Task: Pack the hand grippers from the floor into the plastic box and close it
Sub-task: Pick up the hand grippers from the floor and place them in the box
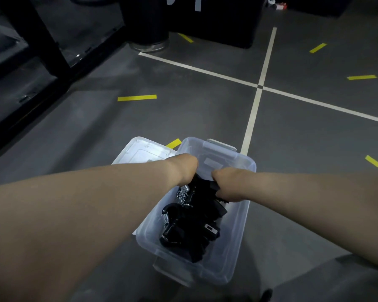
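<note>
Reaching into plastic box, left hand, right hand hide fingers.

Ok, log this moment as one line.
stage: packing | left hand: grips hand grippers inside box | right hand: grips hand grippers | box: open | lid: off, on floor beside box
</note>
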`<action>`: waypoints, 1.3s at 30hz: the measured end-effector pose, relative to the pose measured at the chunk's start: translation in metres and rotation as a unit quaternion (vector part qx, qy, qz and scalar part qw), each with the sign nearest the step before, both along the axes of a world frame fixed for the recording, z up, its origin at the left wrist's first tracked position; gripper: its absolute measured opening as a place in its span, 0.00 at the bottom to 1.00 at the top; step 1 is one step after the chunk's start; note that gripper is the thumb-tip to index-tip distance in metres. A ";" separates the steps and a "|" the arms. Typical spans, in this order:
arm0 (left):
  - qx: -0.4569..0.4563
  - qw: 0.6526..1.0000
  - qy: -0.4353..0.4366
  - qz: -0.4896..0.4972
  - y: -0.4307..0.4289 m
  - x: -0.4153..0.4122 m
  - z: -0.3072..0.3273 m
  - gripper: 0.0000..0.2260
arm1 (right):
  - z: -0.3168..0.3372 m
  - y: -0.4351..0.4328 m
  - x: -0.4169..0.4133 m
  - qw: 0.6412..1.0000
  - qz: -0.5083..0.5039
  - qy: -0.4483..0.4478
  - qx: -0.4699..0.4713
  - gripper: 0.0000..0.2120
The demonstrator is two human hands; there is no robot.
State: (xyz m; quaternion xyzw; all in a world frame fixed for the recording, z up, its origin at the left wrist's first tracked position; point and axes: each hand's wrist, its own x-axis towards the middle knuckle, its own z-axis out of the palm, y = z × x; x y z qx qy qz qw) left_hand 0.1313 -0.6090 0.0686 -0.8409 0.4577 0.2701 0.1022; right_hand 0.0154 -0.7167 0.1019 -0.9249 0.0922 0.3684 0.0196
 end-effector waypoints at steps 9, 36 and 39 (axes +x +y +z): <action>0.065 0.998 0.009 -0.023 -0.004 -0.012 -0.008 0.14 | -0.001 -0.012 -0.001 0.995 -0.045 0.057 0.063 0.13; 0.150 0.984 -0.030 -0.088 -0.012 -0.012 0.000 0.13 | 0.004 -0.010 -0.007 0.994 0.006 0.092 0.058 0.30; 0.163 0.982 -0.027 -0.089 -0.013 -0.012 0.000 0.13 | 0.003 -0.010 -0.007 0.995 0.021 0.087 0.049 0.29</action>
